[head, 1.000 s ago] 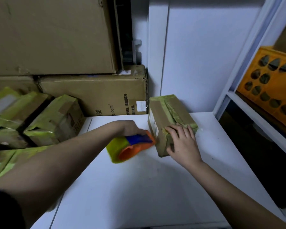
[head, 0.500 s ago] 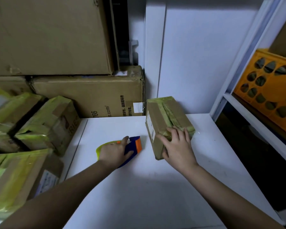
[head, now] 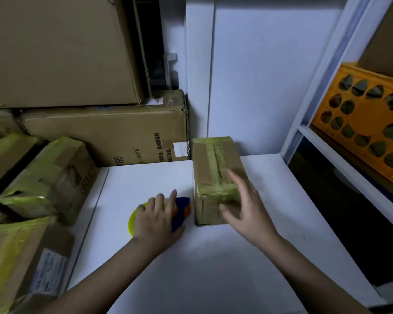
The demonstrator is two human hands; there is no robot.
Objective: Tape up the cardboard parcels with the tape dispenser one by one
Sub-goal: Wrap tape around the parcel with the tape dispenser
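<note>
A small cardboard parcel (head: 211, 162) wrapped in yellow-green tape stands on the white table (head: 213, 268), its long side running away from me. My right hand (head: 245, 209) is at its near right corner with fingers spread and blurred, the thumb across the front face. The tape dispenser (head: 182, 207), blue and orange with a yellow tape roll, lies flat on the table just left of the parcel. My left hand (head: 156, 223) rests on top of it with fingers stretched out, covering most of it.
Several taped parcels (head: 48, 177) are piled at the left edge of the table. Large brown cartons (head: 104, 137) are stacked behind them against the wall. A white shelf frame (head: 327, 143) with an orange crate (head: 363, 118) stands on the right.
My left hand carried the dispenser away from the parcel's side and laid it flat on the table. My right hand lifted its grip off the parcel's corner and spread its fingers.
</note>
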